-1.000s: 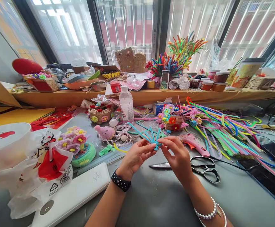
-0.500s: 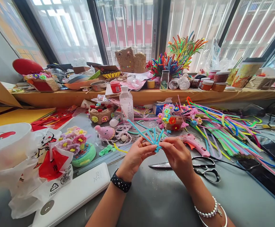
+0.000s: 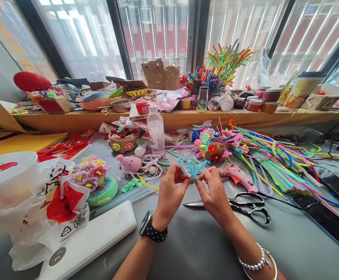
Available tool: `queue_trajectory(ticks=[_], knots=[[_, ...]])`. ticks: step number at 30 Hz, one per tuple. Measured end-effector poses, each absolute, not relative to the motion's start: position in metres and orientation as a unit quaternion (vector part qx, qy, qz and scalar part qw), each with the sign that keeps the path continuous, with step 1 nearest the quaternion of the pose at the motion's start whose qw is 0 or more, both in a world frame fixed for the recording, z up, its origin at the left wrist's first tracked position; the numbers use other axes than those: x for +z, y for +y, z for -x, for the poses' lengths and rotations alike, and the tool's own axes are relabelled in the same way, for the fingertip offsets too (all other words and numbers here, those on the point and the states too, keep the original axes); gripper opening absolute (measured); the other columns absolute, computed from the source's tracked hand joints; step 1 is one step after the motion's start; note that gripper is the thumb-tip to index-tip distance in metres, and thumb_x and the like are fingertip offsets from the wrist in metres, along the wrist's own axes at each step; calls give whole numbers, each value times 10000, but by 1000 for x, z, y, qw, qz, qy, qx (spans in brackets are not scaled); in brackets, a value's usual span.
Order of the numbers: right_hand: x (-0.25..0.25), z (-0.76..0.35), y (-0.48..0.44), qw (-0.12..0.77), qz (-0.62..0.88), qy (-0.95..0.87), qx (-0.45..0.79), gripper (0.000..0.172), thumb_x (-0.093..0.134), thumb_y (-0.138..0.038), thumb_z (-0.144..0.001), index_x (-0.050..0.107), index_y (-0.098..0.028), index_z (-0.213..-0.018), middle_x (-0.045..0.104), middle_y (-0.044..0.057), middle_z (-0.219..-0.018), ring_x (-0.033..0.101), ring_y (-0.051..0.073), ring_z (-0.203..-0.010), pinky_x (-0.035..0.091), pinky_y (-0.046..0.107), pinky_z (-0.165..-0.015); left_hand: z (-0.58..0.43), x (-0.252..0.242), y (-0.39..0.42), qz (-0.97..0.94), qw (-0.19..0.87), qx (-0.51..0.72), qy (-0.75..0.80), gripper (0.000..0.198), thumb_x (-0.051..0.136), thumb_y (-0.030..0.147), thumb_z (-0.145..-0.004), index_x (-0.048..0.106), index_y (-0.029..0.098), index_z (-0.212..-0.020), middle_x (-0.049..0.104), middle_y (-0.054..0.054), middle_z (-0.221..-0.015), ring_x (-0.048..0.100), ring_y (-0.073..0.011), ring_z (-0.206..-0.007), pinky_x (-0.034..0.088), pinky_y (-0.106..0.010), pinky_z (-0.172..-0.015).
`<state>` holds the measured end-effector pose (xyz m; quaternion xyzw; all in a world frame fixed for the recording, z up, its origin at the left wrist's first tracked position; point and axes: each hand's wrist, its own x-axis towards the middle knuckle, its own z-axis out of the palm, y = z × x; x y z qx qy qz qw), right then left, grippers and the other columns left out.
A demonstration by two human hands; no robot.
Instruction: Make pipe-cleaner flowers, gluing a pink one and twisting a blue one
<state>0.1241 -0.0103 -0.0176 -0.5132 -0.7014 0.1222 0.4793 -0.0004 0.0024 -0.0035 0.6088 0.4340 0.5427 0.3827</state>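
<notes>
Light blue pipe cleaners [image 3: 193, 168], joined at the bottom and fanned upward, are held between my two hands above the table. My left hand [image 3: 171, 190] pinches them from the left, thumb and fingers at the lower joint. From the other side my right hand [image 3: 214, 192] grips the same joint with its fingertips. Just below and behind my right hand lie black-handled scissors [image 3: 249, 208], their blades pointing left. A pink glue gun [image 3: 241, 179] rests beyond them on the right. The exact joint is partly covered by my fingers.
A bundle of coloured pipe cleaners [image 3: 280, 171] spreads across the right, near a dark phone [image 3: 327, 221]. A white power bank [image 3: 93, 241] and plastic bag [image 3: 49, 229] occupy the left. Behind stand a water bottle [image 3: 156, 130] and a flower-decorated basket [image 3: 216, 151].
My left hand has turned more upright, bringing the watch face into view. The long strand at the left of the blue fan no longer sticks out; both hands still pinch the base.
</notes>
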Motion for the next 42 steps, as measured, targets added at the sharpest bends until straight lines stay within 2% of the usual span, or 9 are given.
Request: queue_trajectory(ticks=[8,11,15,18,21,23,25,36,42], knots=[[-18,-127,-1,494,538,-579,363,142,465,-253,-670,425,-193,-548,423,-11,-638,413,142,-632,327,265,-594,1,-1,-1,-729,223,476,438,157,491,83,-692,425,210,-755,518,40,-665,542,-99,-626,430,-210,-616],[-17,-128,-1,465,556,-506,468,118,475,-262,-634,456,-188,-544,416,-20,-588,393,125,-574,313,251,-539,4,-1,-2,-764,217,452,407,182,480,53,-685,432,213,-757,532,45,-670,546,-89,-629,417,-194,-612],[-15,-131,-3,445,519,-489,542,142,432,-271,-673,447,-185,-560,329,-48,-524,322,91,-471,282,224,-453,5,0,0,-741,254,476,400,160,514,83,-680,444,210,-750,542,45,-653,551,-92,-627,421,-199,-618],[-10,-133,-6,474,493,-563,463,150,469,-304,-714,490,-180,-631,424,-19,-625,406,104,-563,334,226,-502,8,2,5,-640,382,522,414,243,598,172,-646,416,206,-803,538,48,-614,563,-111,-607,455,-233,-607],[-7,-135,-8,504,489,-663,259,144,473,-267,-752,560,-188,-835,487,31,-801,466,141,-705,389,251,-582,12,5,11,-531,513,517,433,385,669,219,-581,399,185,-854,541,50,-573,564,-119,-572,483,-261,-575],[-9,-136,-8,501,489,-699,145,207,473,-220,-758,556,-199,-947,484,47,-843,476,155,-732,408,266,-594,14,6,13,-484,563,503,442,449,699,219,-541,407,171,-879,551,48,-565,562,-117,-566,493,-275,-579],[-12,-137,-8,493,476,-726,65,221,472,-187,-766,559,-207,-968,480,55,-857,483,164,-766,423,274,-614,14,8,12,-461,592,492,441,480,710,215,-527,412,166,-900,558,45,-568,563,-113,-574,497,-282,-594],[-14,-139,-9,444,421,-776,-150,170,473,-133,-787,597,-208,-876,526,49,-748,492,145,-682,420,252,-619,11,11,7,-443,618,477,440,460,705,200,-541,409,157,-890,554,42,-576,559,-100,-563,494,-277,-602],[-14,-139,-10,408,437,-789,-142,182,438,-153,-802,592,-212,-878,554,59,-764,487,164,-712,404,279,-665,11,6,9,-461,597,498,428,395,683,208,-569,398,165,-839,555,42,-584,553,-97,-579,491,-270,-596]])
